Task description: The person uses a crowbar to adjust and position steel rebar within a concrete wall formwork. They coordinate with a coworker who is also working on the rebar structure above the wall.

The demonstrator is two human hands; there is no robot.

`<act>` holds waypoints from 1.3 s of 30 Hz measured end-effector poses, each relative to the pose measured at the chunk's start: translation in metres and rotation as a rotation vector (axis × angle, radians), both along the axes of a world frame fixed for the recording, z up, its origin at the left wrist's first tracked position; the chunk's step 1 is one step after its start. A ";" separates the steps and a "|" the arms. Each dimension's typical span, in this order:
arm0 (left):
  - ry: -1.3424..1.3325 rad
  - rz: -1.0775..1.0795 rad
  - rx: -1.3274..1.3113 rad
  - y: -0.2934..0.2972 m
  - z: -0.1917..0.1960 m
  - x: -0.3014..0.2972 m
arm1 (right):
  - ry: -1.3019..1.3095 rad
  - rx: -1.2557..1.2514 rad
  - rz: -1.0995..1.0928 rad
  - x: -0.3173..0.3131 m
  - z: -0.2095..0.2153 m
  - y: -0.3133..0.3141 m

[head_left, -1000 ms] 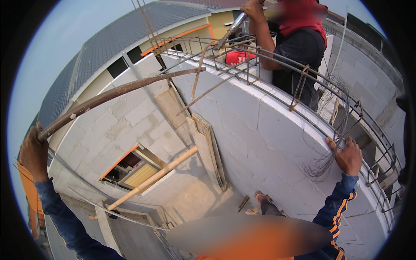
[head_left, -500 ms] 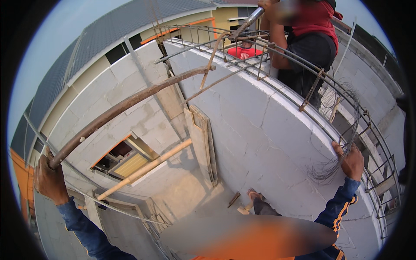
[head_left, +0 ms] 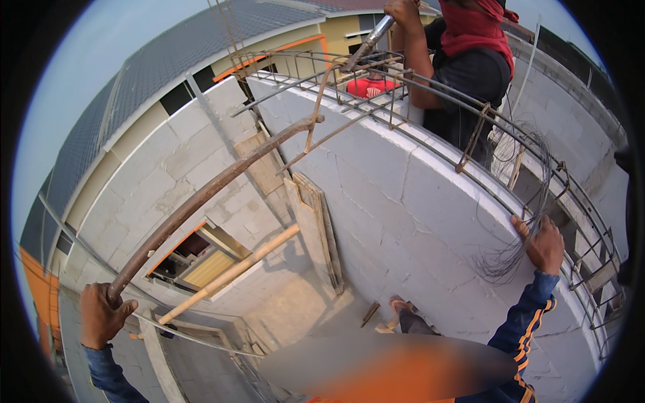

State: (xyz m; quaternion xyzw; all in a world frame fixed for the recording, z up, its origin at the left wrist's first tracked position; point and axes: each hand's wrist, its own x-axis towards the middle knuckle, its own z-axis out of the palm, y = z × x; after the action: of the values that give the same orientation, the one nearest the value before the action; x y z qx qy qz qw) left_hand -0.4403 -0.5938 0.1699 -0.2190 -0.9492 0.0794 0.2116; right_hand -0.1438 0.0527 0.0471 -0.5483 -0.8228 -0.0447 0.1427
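My left hand (head_left: 104,314) is closed round the low end of a long, curved brown rebar-bending bar (head_left: 201,193). The bar's far tip rests against a bent rusty rebar end (head_left: 318,101), which juts from the rebar cage (head_left: 463,160) over the wall. My right hand (head_left: 545,247) grips the top edge of the grey block wall (head_left: 376,171). A tangle of thin tie wire (head_left: 505,255) hangs beside and under its fingers; whether they also hold the wire I cannot tell. Across the wall, a co-worker's hands (head_left: 405,12) grip a silver pipe (head_left: 379,32) set on the cage.
Below me, a bamboo pole (head_left: 228,274) slants across the window opening (head_left: 200,254). Boards (head_left: 314,228) lean on the wall near my foot (head_left: 401,305). Another person in a red shirt (head_left: 369,87) is behind the cage.
My left hand has moved right and down with the bar's low end. The co-worker's pipe has shifted slightly left. My right hand stays on the wall.
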 end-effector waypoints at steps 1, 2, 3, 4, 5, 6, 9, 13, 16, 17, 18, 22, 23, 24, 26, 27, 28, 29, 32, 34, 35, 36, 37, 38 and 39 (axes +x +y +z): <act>-0.173 0.021 0.100 -0.004 0.012 -0.001 | -0.008 -0.021 -0.002 0.000 0.001 0.001; -0.349 0.044 0.199 -0.006 0.018 -0.002 | -0.018 -0.021 -0.007 0.000 0.002 0.002; -0.443 -0.036 0.302 -0.007 0.019 -0.006 | -0.031 -0.050 -0.005 0.001 0.002 0.003; -0.513 -0.016 0.339 -0.008 0.018 -0.009 | -0.039 -0.058 -0.007 0.000 0.002 0.003; -0.540 -0.019 0.362 -0.007 0.011 -0.013 | -0.034 -0.039 -0.010 0.000 0.002 0.003; -0.573 -0.004 0.385 -0.006 0.001 -0.017 | -0.034 -0.039 -0.009 0.000 0.002 0.003; -0.588 -0.057 0.468 -0.003 -0.037 -0.016 | -0.020 -0.019 -0.004 -0.001 0.001 0.002; -0.612 -0.038 0.432 0.000 -0.053 -0.011 | -0.017 -0.071 -0.023 0.001 -0.002 0.005; -0.698 -0.038 0.466 0.006 -0.056 -0.008 | 0.012 0.030 -0.001 0.002 -0.007 0.007; -0.748 -0.030 0.483 0.008 -0.058 -0.008 | 0.010 0.070 -0.011 0.002 -0.009 0.008; -0.773 -0.028 0.486 0.010 -0.061 -0.009 | 0.027 0.068 0.001 0.003 -0.010 0.009; -0.848 -0.023 0.550 0.013 -0.084 -0.010 | 0.031 0.062 -0.016 0.004 -0.012 0.009; -0.858 -0.020 0.581 0.012 -0.092 -0.010 | 0.029 0.082 -0.017 0.004 -0.012 0.009; -0.869 -0.023 0.607 0.011 -0.100 -0.009 | 0.028 0.069 -0.019 0.004 -0.012 0.009; -0.868 -0.025 0.595 0.010 -0.114 -0.011 | 0.013 0.083 -0.030 0.003 -0.012 0.009; -0.892 -0.027 0.611 0.010 -0.121 -0.011 | 0.017 0.083 -0.027 0.002 -0.012 0.009; -0.895 -0.040 0.615 0.010 -0.126 -0.011 | 0.023 0.093 -0.025 0.002 -0.013 0.009; -0.939 -0.002 0.613 0.010 -0.131 -0.010 | 0.003 0.103 -0.045 0.002 -0.013 0.009; -0.962 -0.017 0.629 0.015 -0.148 -0.009 | 0.012 0.080 -0.036 0.002 -0.013 0.011; -1.019 0.016 0.652 0.019 -0.158 -0.009 | 0.024 0.050 -0.024 0.003 -0.013 0.011; -1.025 0.001 0.653 0.023 -0.167 -0.009 | 0.016 0.058 -0.025 0.003 -0.014 0.012; -1.038 0.003 0.661 0.025 -0.174 -0.010 | 0.026 0.035 -0.024 0.004 -0.014 0.013; -1.056 0.008 0.675 0.029 -0.184 -0.007 | 0.025 0.021 -0.026 0.005 -0.014 0.013; -1.072 0.037 0.671 0.033 -0.197 -0.005 | 0.030 0.038 -0.019 0.005 -0.015 0.014; -1.095 0.056 0.679 0.039 -0.212 -0.002 | 0.025 0.026 -0.031 0.005 -0.016 0.014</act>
State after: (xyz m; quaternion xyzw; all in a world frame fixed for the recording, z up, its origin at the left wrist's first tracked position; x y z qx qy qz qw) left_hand -0.4427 -0.5546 -0.0416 -0.1236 -0.8974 -0.3433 -0.2482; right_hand -0.1391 0.0664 0.0312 -0.5596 -0.8117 -0.0507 0.1596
